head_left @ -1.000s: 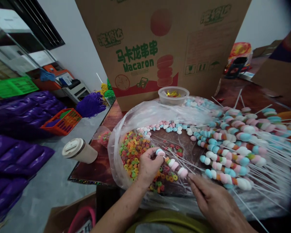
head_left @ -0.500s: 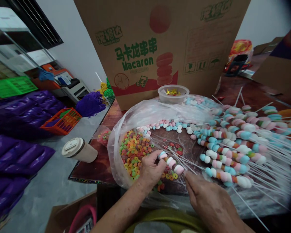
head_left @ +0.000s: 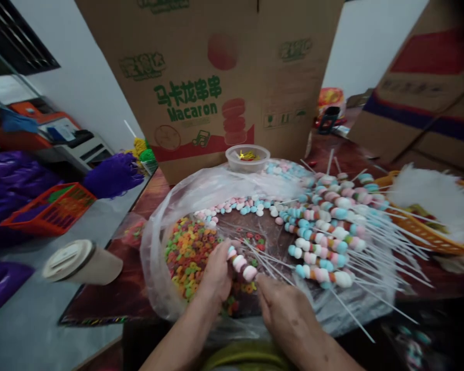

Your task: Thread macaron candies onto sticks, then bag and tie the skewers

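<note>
A short candy skewer (head_left: 239,264), threaded with pink, white and blue marshmallows and dark rings between them, slants between my hands. My right hand (head_left: 288,306) is closed round its lower end, just below the last pink marshmallow, hiding the stick there. At the upper end, my left hand (head_left: 217,273) is closed with its fingertips against the top marshmallow; some fingers are hidden. Left of it lies a heap of coloured ring candies (head_left: 185,252). Loose white sticks (head_left: 268,260) lie just beyond the skewer. Several filled skewers (head_left: 320,242) are piled to the right.
Loose marshmallows (head_left: 247,204) curve along the plastic sheet (head_left: 154,257). A clear bowl (head_left: 247,158) with yellow ties stands before a large cardboard box (head_left: 232,67). A lidded cup (head_left: 83,263) is at the table's left edge; a yellow basket (head_left: 421,221) is at right.
The view has swung to the right, bringing the yellow basket and more of the right-hand box into sight. Both hands stay at the skewer; my left fingers have shifted slightly around its upper end.
</note>
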The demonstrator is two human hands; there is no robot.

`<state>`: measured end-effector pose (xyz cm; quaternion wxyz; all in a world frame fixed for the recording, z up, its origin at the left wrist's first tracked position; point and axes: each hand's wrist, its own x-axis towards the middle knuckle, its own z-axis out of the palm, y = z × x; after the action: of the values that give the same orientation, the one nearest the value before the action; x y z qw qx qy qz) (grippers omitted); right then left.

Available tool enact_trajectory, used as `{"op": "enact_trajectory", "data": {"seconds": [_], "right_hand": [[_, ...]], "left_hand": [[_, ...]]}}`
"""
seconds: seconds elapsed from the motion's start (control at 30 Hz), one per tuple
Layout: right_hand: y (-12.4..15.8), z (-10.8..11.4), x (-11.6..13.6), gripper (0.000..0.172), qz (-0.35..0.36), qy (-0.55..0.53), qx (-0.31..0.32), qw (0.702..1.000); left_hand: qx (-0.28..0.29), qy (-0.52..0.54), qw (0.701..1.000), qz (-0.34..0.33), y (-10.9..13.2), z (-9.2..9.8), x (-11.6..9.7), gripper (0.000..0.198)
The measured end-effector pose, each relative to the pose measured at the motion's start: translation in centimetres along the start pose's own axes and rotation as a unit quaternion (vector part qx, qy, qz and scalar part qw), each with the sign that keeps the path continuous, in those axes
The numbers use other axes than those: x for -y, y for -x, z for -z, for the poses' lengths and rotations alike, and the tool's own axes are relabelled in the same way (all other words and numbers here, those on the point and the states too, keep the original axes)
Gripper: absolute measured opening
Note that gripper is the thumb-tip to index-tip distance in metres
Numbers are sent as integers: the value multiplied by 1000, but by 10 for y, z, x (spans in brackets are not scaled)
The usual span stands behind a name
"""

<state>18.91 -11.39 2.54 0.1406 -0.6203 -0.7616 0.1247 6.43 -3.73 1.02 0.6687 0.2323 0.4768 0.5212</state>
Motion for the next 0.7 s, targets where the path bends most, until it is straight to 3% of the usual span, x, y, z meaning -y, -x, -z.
{"op": "enact_trajectory", "data": {"seconds": [0.13, 0.33, 0.5, 0.6, 0.67, 0.7], "right_hand": [[-4, 6, 9, 22, -16, 20, 32, 999], [-8, 7, 14, 23, -16, 29, 42, 999], [-12, -8, 12, 24, -12, 17, 27, 999], [-8, -11, -11, 25, 5, -26, 18, 999], [-1, 2, -44, 29, -1, -41, -2, 999], [2, 14, -66, 30, -31, -37, -51, 998]], "left_hand": [[-11, 95, 994, 53, 6, -18, 3, 19], [-41, 150, 987, 32, 11, -27, 7, 18], [-46, 153, 987, 27, 10, -31, 24, 21], [-11, 115, 993, 29, 13, -30, 29, 22], [29, 66, 997, 28, 13, -23, 23, 33], [37, 33, 999, 13, 12, -17, 16, 41]]}}
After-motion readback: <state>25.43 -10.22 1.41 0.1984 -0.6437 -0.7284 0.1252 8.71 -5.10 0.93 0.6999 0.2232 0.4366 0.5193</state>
